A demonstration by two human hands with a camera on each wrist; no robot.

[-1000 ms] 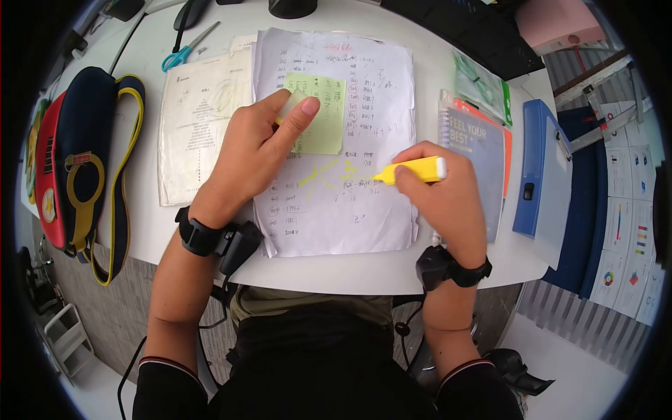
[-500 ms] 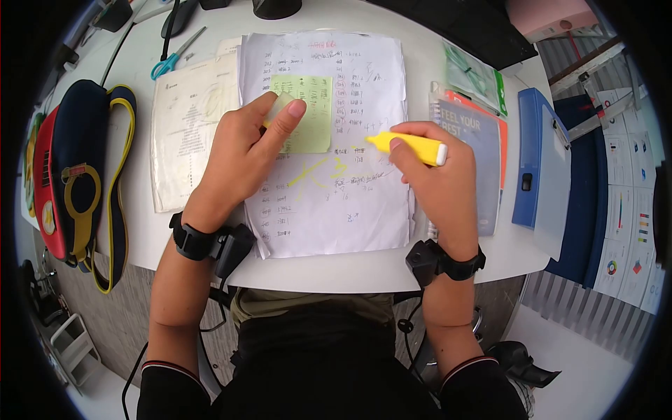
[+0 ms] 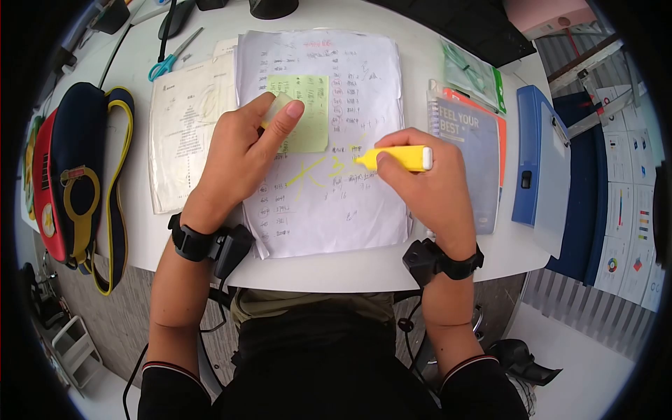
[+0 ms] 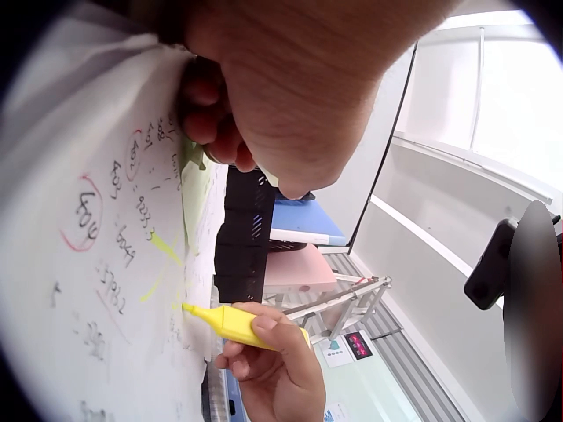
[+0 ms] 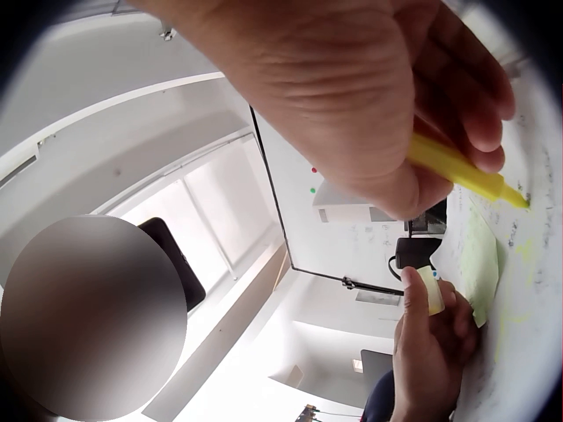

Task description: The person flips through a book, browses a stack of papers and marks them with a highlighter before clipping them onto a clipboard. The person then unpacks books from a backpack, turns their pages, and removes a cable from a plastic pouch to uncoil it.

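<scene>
My right hand (image 3: 434, 187) grips a yellow highlighter (image 3: 404, 158), its tip right at the sheet of handwritten numbers (image 3: 329, 227). Yellow strokes (image 3: 308, 175) and a yellow 3 (image 3: 337, 166) mark the sheet left of the tip. My left hand (image 3: 233, 159) lies over the left side of the paper, beside a green sticky note (image 3: 313, 126) with writing. Between its thumb and fingers, the right wrist view shows a small pale-yellow piece (image 5: 432, 290); its kind I cannot tell. The fingers under that hand are partly hidden in the head view.
Left of the papers lie a worn booklet (image 3: 189, 147), blue scissors (image 3: 164, 67) and a red and navy bag (image 3: 70, 175). On the right are a spiral notebook (image 3: 469, 164), a green-edged plastic packet (image 3: 472, 73) and a blue file box (image 3: 530, 157).
My right hand first moved up the sheet with the highlighter, then slightly down and left. The left hand stays over the paper. The head view has shifted slightly.
</scene>
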